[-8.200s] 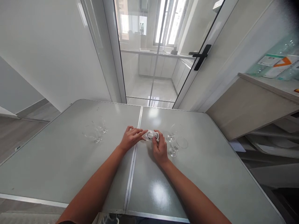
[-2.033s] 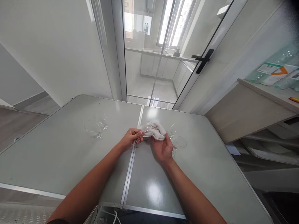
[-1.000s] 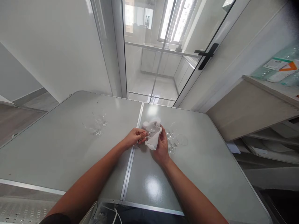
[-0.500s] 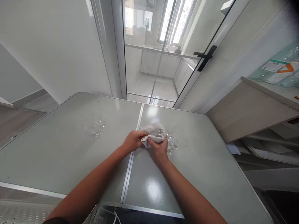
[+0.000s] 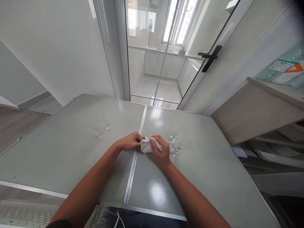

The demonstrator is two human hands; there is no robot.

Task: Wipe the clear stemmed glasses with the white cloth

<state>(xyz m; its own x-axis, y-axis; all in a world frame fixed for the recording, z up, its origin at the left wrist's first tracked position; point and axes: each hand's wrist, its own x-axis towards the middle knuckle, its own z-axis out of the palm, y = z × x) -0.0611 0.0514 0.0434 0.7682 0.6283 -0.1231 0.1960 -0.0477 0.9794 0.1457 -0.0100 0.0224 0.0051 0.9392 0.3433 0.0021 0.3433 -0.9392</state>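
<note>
A white cloth (image 5: 146, 145) is bunched in my right hand (image 5: 162, 151), above the table's middle seam. The fingers of my right hand are closed around it. My left hand (image 5: 130, 141) is pinched at the cloth's left side, with a bit of clear glass showing just below the fingers. This looks like the foot of a stemmed glass (image 5: 132, 151) whose bowl is hidden in the cloth. Close to my right hand, two clear stemmed glasses stand or lie on the table: one farther glass (image 5: 173, 138) and one nearer glass (image 5: 175, 152).
More clear stemmed glasses (image 5: 100, 135) are on the left half of the grey-green table (image 5: 59, 152). A glass door (image 5: 163, 69) lies beyond the far edge. On the right, a wooden shelf unit (image 5: 268, 107) carries plastic bottles (image 5: 285, 71).
The cloth has been squeezed smaller and turned, hiding the glass bowl that showed in it. My left hand has shifted slightly left and the right hand has closed over the cloth.
</note>
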